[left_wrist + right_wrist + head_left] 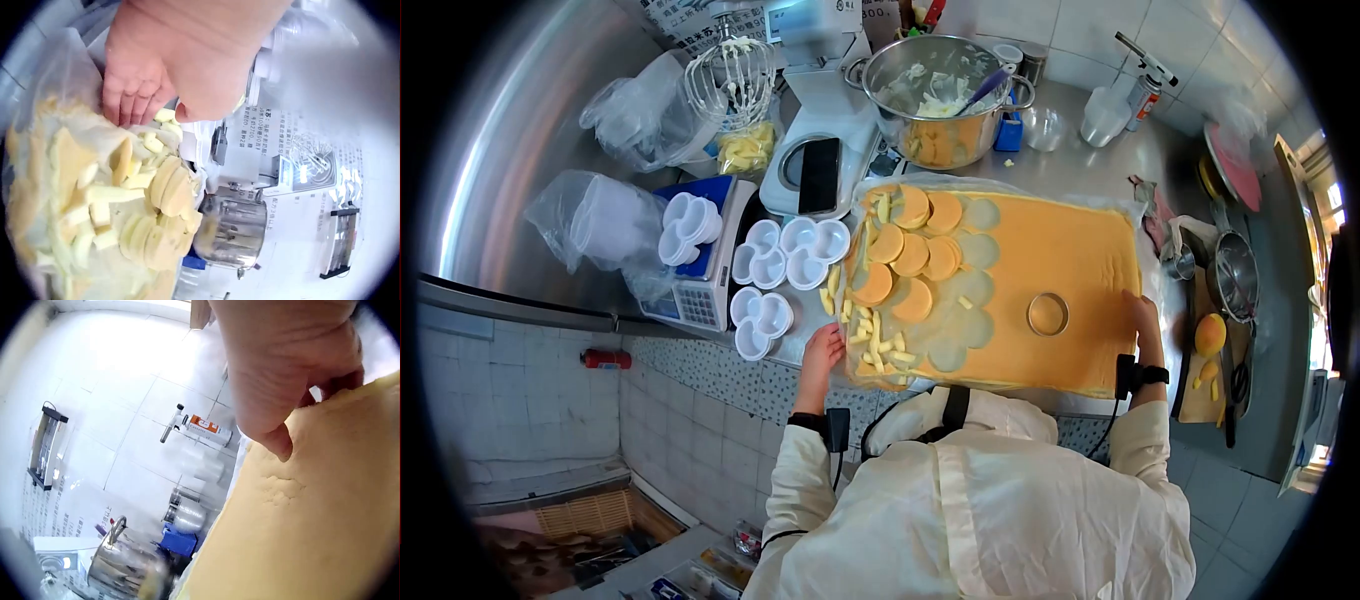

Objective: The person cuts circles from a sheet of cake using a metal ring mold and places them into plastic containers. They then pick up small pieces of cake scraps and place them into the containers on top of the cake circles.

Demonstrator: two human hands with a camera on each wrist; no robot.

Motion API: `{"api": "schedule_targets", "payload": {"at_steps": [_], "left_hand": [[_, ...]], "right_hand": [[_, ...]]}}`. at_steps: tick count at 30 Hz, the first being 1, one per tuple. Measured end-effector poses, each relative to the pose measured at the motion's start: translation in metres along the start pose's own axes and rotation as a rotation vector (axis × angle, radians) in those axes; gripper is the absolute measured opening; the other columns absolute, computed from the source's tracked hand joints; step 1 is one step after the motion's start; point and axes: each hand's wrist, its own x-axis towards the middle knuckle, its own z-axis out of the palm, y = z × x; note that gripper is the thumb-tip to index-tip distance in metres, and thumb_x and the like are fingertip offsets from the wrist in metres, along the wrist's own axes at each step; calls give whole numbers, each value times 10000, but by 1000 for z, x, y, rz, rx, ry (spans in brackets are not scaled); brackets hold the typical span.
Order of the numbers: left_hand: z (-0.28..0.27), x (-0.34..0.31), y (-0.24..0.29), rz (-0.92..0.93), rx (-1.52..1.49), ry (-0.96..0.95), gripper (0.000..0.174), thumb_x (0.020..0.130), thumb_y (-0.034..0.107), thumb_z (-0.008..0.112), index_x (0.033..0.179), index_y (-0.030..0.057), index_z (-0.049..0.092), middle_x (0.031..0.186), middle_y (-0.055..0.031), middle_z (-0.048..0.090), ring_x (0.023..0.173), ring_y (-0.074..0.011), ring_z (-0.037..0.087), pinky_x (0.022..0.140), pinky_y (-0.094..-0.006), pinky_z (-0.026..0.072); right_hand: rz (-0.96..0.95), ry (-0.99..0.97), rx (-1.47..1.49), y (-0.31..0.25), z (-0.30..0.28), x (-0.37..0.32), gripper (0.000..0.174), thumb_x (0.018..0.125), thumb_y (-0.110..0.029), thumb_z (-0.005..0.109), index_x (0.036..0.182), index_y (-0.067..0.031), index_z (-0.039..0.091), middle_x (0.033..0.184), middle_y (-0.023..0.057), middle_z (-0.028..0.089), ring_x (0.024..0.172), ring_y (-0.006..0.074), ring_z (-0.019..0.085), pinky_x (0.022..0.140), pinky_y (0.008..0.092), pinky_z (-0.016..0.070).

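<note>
A wide orange cake sheet [1080, 260] lies on paper across the counter, its left part cut into circles. On its surface sits a ring cutter [1048, 314], untouched. My left hand [824, 350] is at the sheet's lower left corner; in the left wrist view the fingers of that hand [169, 69] bend onto the paper's edge [75, 81] beside pale sticks [109, 194]. With my right hand [1142, 318] I grip the sheet's right edge; in the right wrist view the thumb of that hand [294, 381] presses the top, and its other fingertips are hidden past the edge.
White round cups [768, 268] and a scale [705, 290] stand left of the sheet. Behind are a phone [820, 175], a steel pot [945, 140] with a spatula and a torch can [1142, 102]. A board [1197, 400] with fruit and a strainer [1234, 275] lie at right.
</note>
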Motion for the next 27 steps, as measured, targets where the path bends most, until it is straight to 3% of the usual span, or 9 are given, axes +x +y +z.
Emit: {"api": "schedule_targets", "payload": {"at_steps": [6, 9, 12, 14, 16, 18, 19, 23, 27], "left_hand": [[10, 7, 11, -112, 162, -83, 390, 929, 369, 423, 1135, 57, 537, 1019, -53, 611, 922, -137, 578, 839, -270, 448], [15, 12, 13, -106, 160, -122, 373, 916, 389, 452, 1072, 66, 554, 924, -31, 611, 815, -116, 580, 729, -229, 453], [9, 35, 8, -19, 77, -90, 339, 925, 367, 455, 1052, 67, 548, 833, 18, 569, 748, -86, 550, 661, -202, 428], [11, 54, 9, 177, 185, -24, 302, 935, 318, 455, 1057, 56, 541, 763, 49, 510, 691, -51, 502, 606, -178, 389], [31, 46, 18, 109, 209, -54, 288, 949, 263, 436, 1098, 38, 536, 872, 23, 566, 783, -65, 526, 679, -198, 407], [52, 48, 12, 114, -60, -245, 323, 958, 253, 416, 1163, 24, 517, 1020, -22, 588, 930, -102, 534, 801, -227, 406], [56, 47, 13, 130, 65, -276, 346, 963, 231, 402, 1225, 21, 484, 1171, -61, 551, 1076, -141, 509, 925, -268, 377], [88, 30, 11, 34, -32, -218, 353, 965, 219, 390, 1246, 17, 464, 1198, -62, 534, 1101, -144, 507, 952, -270, 371], [135, 11, 20, -8, 135, -300, 388, 970, 246, 380, 1286, 28, 433, 1248, -62, 509, 1139, -146, 484, 950, -284, 381]], "right_hand": [[-54, -16, 140, 3, 3, -6, 346, 830, -251, 616, 995, 53, 596, 805, 59, 624, 649, 130, 578, 576, 268, 450], [-32, -41, 170, 7, -2, -6, 330, 845, -234, 605, 1003, 56, 594, 827, 67, 631, 668, 139, 589, 593, 270, 459], [-19, -48, 255, 15, -10, -1, 328, 863, -234, 590, 1015, 56, 593, 861, 76, 636, 700, 147, 599, 626, 273, 471], [-13, -33, 271, 22, -17, -1, 332, 877, -243, 578, 1025, 55, 592, 883, 79, 639, 717, 150, 603, 651, 274, 478], [-5, -1, 270, 26, -24, -2, 325, 872, -234, 580, 1018, 56, 594, 891, 83, 638, 738, 156, 606, 671, 276, 478], [-2, 18, 265, 30, -31, -1, 324, 865, -228, 594, 1015, 60, 597, 894, 92, 644, 736, 160, 611, 659, 273, 476], [0, 35, 259, 33, -35, -2, 324, 857, -222, 608, 1013, 63, 601, 896, 101, 649, 734, 164, 615, 648, 271, 473], [-17, 85, 227, 44, -58, 2, 312, 856, -219, 611, 1003, 56, 607, 885, 91, 651, 738, 159, 614, 648, 271, 472], [-20, 120, 243, 55, -91, 15, 298, 847, -219, 625, 988, 43, 616, 851, 50, 642, 703, 121, 585, 619, 261, 450]]}}
